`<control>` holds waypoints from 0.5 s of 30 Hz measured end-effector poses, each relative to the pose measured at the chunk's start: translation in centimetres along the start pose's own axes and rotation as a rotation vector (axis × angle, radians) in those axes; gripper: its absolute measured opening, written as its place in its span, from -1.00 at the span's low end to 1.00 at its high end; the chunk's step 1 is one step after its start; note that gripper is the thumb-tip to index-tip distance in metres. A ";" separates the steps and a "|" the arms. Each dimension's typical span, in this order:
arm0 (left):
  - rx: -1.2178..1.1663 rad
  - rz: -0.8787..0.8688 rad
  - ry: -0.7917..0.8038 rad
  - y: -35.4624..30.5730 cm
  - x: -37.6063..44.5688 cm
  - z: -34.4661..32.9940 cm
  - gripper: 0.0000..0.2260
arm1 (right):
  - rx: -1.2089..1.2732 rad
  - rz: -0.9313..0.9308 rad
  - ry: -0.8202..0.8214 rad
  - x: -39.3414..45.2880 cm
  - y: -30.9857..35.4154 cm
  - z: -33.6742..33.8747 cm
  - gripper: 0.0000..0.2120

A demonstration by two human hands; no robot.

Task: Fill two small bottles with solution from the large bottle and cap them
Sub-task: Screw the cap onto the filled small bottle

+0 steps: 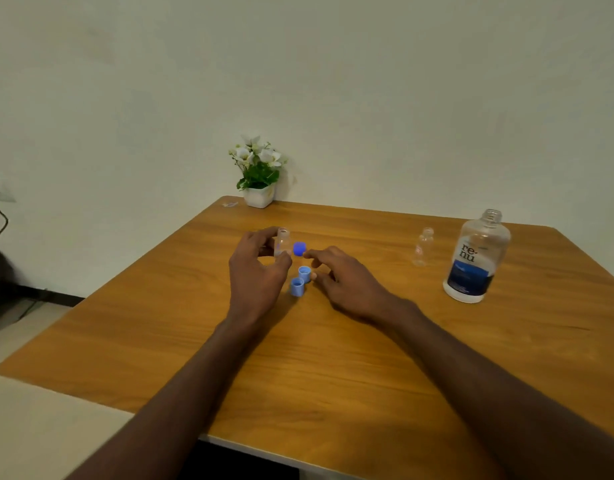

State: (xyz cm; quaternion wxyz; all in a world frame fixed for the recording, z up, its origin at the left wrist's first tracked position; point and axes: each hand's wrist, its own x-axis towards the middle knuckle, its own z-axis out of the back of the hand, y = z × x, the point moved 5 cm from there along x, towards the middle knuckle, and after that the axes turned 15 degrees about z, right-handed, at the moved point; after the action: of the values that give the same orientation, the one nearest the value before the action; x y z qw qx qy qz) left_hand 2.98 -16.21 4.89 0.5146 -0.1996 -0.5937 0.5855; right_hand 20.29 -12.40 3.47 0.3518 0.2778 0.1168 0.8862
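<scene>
Holding one small clear bottle upright just above centre of the frame, the left hand has its fingers and thumb curled round the bottle's sides; the mouth is uncapped, and whether there is solution inside is too faint to tell. Just right of it a dark blue cap sits on the worktop, and a little lower two light blue caps stand open side up, close together. The right hand hovers just beside them, its fingers loosely bent and spread, the thumb almost at the nearer light cap; that grip holds nothing that I can see.

Well apart, toward the right of the frame, the second small bottle stands upright, uncapped and apparently empty. Beside it, further right, the large bottle stands with its cap off, a blue label low on its body; its liquid level is hard to read.

As a judgement, the task is in its early or middle part: all three bottles are open and no cap is on. The right hand looks poised to take a cap, which would suggest the held bottle is ready for closing, but that is uncertain. The far bottle seems yet to be filled and capped.

At the upper middle, a potted plant with white flowers sits at the worktop's back edge.
</scene>
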 end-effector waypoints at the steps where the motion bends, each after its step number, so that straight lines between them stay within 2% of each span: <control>1: -0.007 0.015 -0.004 0.3 0.1 0.0 -0.66 | -0.014 -0.001 0.013 0.3 -0.3 -0.4 -0.55; 5: -0.012 0.073 0.007 0.9 0.6 -0.3 -0.64 | -0.102 0.021 0.025 0.7 -1.0 -1.3 -0.61; 7: -0.020 0.094 0.012 1.0 0.8 -0.3 -0.63 | -0.050 0.015 -0.035 0.6 -1.3 -1.3 -0.69; 10: -0.010 0.090 0.008 0.8 0.7 -0.5 -0.63 | 0.125 -0.038 -0.258 0.0 -1.9 0.0 -0.74; 15: -0.037 0.066 0.025 -1.0 0.4 -2.2 -0.66 | 0.252 -0.107 -0.628 -1.8 -2.7 4.2 -0.70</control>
State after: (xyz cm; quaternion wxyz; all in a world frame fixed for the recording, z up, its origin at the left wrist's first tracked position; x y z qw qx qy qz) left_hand 5.04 -15.04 5.42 0.4988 -0.2357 -0.5910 0.5886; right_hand 25.26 -11.64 5.16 0.3794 0.5718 0.1256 0.7164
